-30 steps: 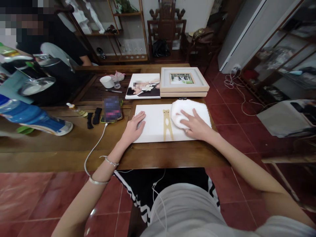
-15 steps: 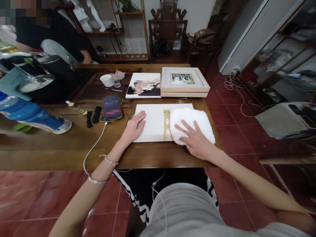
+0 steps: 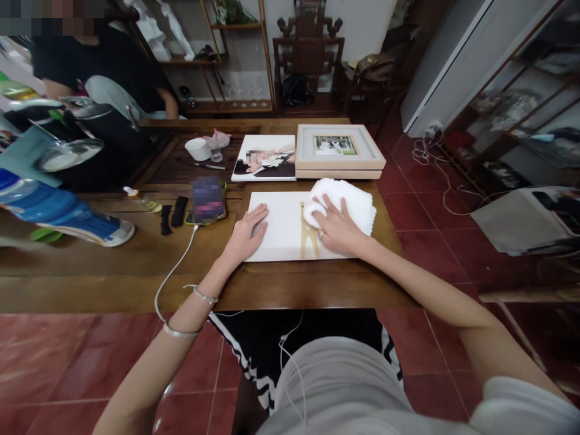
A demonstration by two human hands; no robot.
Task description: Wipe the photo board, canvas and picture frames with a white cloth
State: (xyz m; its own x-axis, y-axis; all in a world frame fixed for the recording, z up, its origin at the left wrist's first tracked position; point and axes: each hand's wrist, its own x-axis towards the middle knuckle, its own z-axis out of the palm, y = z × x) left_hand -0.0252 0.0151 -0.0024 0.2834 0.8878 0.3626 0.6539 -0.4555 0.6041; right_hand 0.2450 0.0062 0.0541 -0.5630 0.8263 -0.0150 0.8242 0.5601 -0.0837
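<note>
A flat white panel (image 3: 276,226) lies on the wooden table in front of me, with a yellowish-tan stand strip (image 3: 309,246) down its middle. My left hand (image 3: 248,232) rests flat on the panel's left end, fingers stretched out. On the right part of the panel, my right hand (image 3: 339,226) presses on a fluffy white cloth (image 3: 357,202), fingers spread and bent into it. The cloth covers the panel's upper right corner and the top of the tan strip.
Behind the panel lie a photo print (image 3: 267,158) and stacked picture frames (image 3: 357,136). To the left are a phone (image 3: 207,199) on a white cable, black straps (image 3: 180,211), a small dropper bottle (image 3: 142,198) and a large blue bottle (image 3: 58,208). A person (image 3: 118,66) sits across the table.
My right hand has moved the cloth left and away from me across the panel, covering the strip's top and baring its lower right corner. My left hand has stayed put.
</note>
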